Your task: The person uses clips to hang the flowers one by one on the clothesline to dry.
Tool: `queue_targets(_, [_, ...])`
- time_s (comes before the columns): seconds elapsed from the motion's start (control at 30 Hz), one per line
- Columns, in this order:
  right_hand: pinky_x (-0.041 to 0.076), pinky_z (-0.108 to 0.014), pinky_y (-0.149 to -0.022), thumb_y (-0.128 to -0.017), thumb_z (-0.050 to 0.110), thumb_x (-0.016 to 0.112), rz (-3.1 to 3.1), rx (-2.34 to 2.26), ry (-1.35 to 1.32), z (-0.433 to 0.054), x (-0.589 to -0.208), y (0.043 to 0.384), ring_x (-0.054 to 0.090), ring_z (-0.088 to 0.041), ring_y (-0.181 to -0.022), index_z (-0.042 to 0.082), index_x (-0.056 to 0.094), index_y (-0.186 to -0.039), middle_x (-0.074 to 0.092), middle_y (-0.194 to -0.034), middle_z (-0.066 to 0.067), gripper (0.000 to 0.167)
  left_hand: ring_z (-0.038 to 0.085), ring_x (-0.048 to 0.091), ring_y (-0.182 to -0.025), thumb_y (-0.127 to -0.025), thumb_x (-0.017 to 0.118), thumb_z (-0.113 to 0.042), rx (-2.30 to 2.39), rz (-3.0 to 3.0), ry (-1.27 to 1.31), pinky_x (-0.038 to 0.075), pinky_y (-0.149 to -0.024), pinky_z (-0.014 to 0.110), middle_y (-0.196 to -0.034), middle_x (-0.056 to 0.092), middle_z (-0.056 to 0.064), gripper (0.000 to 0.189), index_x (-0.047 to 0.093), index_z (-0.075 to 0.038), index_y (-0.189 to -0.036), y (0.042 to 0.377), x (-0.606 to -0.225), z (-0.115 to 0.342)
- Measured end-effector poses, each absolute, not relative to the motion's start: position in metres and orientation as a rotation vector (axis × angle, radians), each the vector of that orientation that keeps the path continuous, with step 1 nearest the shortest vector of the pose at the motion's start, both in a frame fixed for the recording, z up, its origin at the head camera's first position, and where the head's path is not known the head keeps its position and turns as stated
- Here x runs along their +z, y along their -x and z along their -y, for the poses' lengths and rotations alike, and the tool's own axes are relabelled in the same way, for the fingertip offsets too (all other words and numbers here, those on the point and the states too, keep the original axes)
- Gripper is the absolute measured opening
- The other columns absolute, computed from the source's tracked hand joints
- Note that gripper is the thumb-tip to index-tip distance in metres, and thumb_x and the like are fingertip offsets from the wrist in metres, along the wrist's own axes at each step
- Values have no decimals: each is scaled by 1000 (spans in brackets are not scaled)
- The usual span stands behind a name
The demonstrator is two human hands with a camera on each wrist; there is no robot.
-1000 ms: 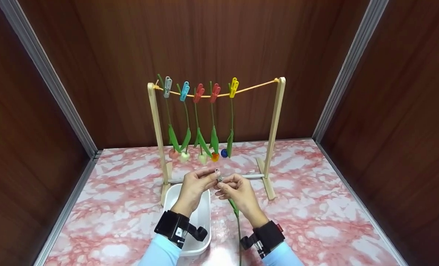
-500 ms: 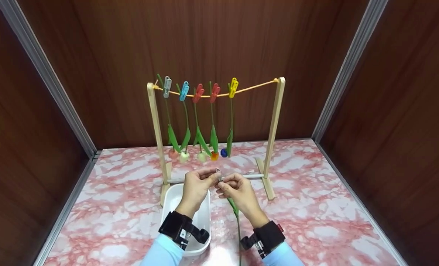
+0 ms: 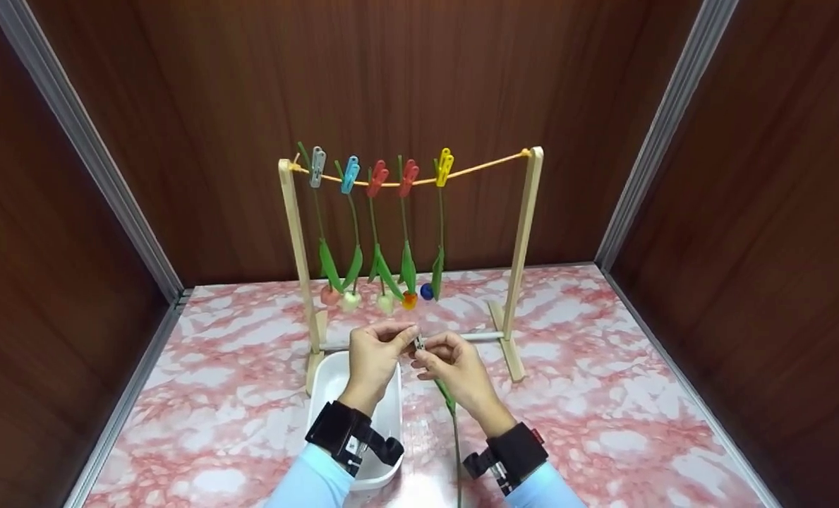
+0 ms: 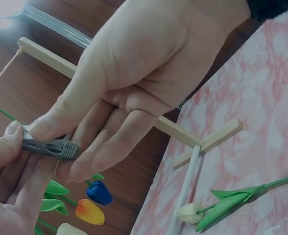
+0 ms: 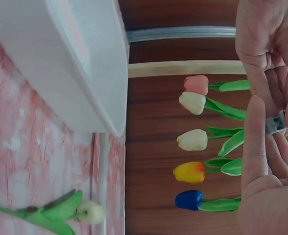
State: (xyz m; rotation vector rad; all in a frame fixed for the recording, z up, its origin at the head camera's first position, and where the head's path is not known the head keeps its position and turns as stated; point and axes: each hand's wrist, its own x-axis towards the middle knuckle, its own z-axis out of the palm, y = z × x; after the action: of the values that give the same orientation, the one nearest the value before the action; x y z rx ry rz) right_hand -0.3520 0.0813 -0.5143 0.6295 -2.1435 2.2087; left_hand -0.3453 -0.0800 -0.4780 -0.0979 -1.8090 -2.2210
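Observation:
A small grey clothespin is held between both hands, in front of the wooden rack. My left hand pinches one part of it, thumb on top. From the other side my right hand pinches its opposite end between thumb and fingers. Parts of the clothespin are covered by the fingertips. Below the right hand a white tulip with green leaves lies on the table. Behind the hands, several tulips hang head down from an orange cord, each by a coloured clothespin.
The wooden rack stands on the pink marbled table, a pale bar joining its feet. A white plastic tub sits under the left forearm. Brown panels enclose the back and sides.
The left thumb and fingers now cover the clothespin's upper end, which showed above them before. The right hand has hardly moved, and the hanging tulips are as before.

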Motion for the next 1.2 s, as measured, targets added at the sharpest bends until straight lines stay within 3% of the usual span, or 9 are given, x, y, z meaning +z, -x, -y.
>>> queue_targets(0.2, [62,-43,-81,-110,20,60,2436,1807,-729,-101,-534,365,70,-31,-103,0,68,-115,73,-108,-12,22,18,75,-78,-89,82,6,-2230,1794,122,63,-75,32,-91,77,22,13,77,14,-97,345,-478,83])
queue_targets(0.3, [60,-39,-83,-100,4,70,2582,1235,-992,-112,-556,373,69,-27,-99,4,73,-106,74,-103,-8,7,17,75,-78,-88,83,5,-2223,1797,126,63,-76,33,-92,77,23,12,78,13,-96,345,-478,88])
queue_targets(0.4, [60,-33,-80,-83,-9,79,2547,533,-1284,-124,-578,374,69,-21,-91,10,78,-93,74,-98,-4,22,19,76,-80,-89,82,5,-2217,1806,143,64,-76,34,-92,77,22,14,77,14,-97,344,-480,90])
queue_targets(0.47, [60,-31,-81,-77,-10,81,2458,194,-1429,-130,-588,371,69,-20,-91,14,78,-90,73,-98,-2,27,19,76,-80,-89,82,5,-2223,1810,148,64,-76,34,-91,77,21,15,77,15,-98,343,-481,92])
queue_targets(0.6, [57,-27,-91,-80,0,84,2265,-221,-1572,-131,-602,365,68,-15,-100,20,78,-94,72,-105,4,25,16,75,-78,-88,82,6,-2231,1813,154,64,-75,33,-91,78,19,12,77,14,-97,342,-481,93])
queue_targets(0.7, [55,-25,-92,-85,9,83,2129,-401,-1623,-126,-607,364,66,-11,-99,23,77,-93,70,-102,7,17,15,75,-76,-89,81,8,-2226,1807,157,64,-72,31,-90,77,19,11,77,14,-97,342,-480,94])
queue_targets(0.9, [55,-21,-76,-88,21,83,1991,-529,-1663,-124,-613,367,61,-8,-85,26,76,-88,65,-91,10,9,15,74,-76,-88,82,6,-2175,1881,180,63,-71,29,-89,77,18,13,77,13,-98,343,-478,94])
queue_targets(1.2, [57,-19,-74,-83,13,83,2043,-172,-1710,-130,-613,361,65,-7,-87,22,72,-88,69,-94,10,15,13,73,-75,-88,84,0,-2036,2006,260,63,-72,33,-88,78,15,10,81,7,-94,340,-477,92])
